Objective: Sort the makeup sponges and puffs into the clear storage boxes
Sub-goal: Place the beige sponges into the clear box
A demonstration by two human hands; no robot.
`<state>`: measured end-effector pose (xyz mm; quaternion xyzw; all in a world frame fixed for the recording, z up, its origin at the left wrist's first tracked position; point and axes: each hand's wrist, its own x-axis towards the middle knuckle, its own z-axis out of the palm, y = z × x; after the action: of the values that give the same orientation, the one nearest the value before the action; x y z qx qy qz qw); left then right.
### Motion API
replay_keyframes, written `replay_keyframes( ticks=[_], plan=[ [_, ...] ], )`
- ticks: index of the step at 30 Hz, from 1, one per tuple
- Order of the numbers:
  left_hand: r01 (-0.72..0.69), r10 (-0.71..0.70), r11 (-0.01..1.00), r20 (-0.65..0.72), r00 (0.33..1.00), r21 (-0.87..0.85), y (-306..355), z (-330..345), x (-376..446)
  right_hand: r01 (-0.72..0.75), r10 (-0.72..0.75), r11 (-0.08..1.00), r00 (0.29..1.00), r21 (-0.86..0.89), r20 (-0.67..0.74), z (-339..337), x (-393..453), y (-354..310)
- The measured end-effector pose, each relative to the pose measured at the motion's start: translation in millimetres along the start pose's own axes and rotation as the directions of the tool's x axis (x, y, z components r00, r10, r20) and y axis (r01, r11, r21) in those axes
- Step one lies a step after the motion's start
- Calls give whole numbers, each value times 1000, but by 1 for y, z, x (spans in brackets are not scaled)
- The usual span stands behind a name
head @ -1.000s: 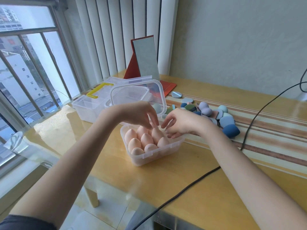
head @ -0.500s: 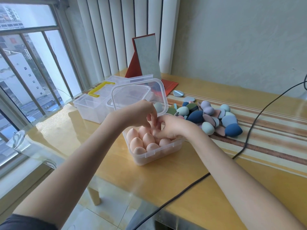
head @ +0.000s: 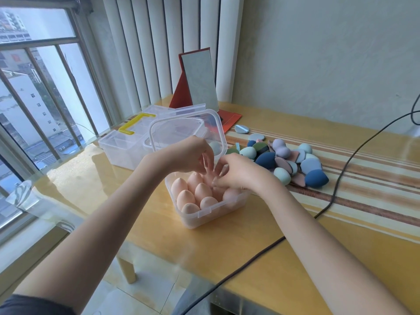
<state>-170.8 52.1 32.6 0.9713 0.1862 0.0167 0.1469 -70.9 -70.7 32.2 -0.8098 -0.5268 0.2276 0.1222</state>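
Hands meet over the small clear box (head: pixel 204 214): the left hand (head: pixel 193 155) and right hand (head: pixel 236 172) both have fingers curled down among the peach sponges (head: pixel 200 192) at the far side, seemingly seating one, though whether either actually grips a sponge I cannot tell. That box looks nearly full, its lid (head: pixel 188 130) standing open behind. Next, I judge, comes a reach right to the pile of blue, green and mauve sponges and puffs (head: pixel 288 162) on the table (head: pixel 238 246), near the box. A second clear case with a yellow handle (head: pixel 134 126) waits behind; a black cable (head: pixel 336 194) crosses the table beside the pile and could snag.
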Motion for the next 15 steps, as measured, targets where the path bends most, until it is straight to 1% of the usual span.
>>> replay_keyframes(
  ticks=[3, 4, 6, 8, 9, 12, 15],
  plan=[
    [7, -7, 1000, 3, 1000, -22, -1, 1, 2, 1, -6, 997, 997, -72, -74, 10, 1, 0],
    [11, -11, 1000, 10, 1000, -21, 0, 1, 3, -2, -4, 998, 996, -68, -86, 11, 1, 1],
    [14, -13, 1000, 18, 1000, -16, 0, 2, 5, -2, 3, 1000, 995, 2, -95, 7, 0, 4],
    [10, -9, 1000, 29, 1000, -8, 1, 1, 6, -7, 12, 998, 998, 67, -69, 2, -3, 5],
    [7, -7, 1000, 43, 999, 1, 2, 0, 6, -11, 13, 998, 999, 60, -42, 0, -3, 5],
    [-20, 17, 999, 73, 997, 49, 5, 2, 5, -26, 27, 999, 999, -26, 40, 0, 0, 5],
    [-53, 47, 988, 40, 998, 146, 6, 13, 5, -54, 59, 996, 995, -66, 82, 2, 3, 6]
  ],
)
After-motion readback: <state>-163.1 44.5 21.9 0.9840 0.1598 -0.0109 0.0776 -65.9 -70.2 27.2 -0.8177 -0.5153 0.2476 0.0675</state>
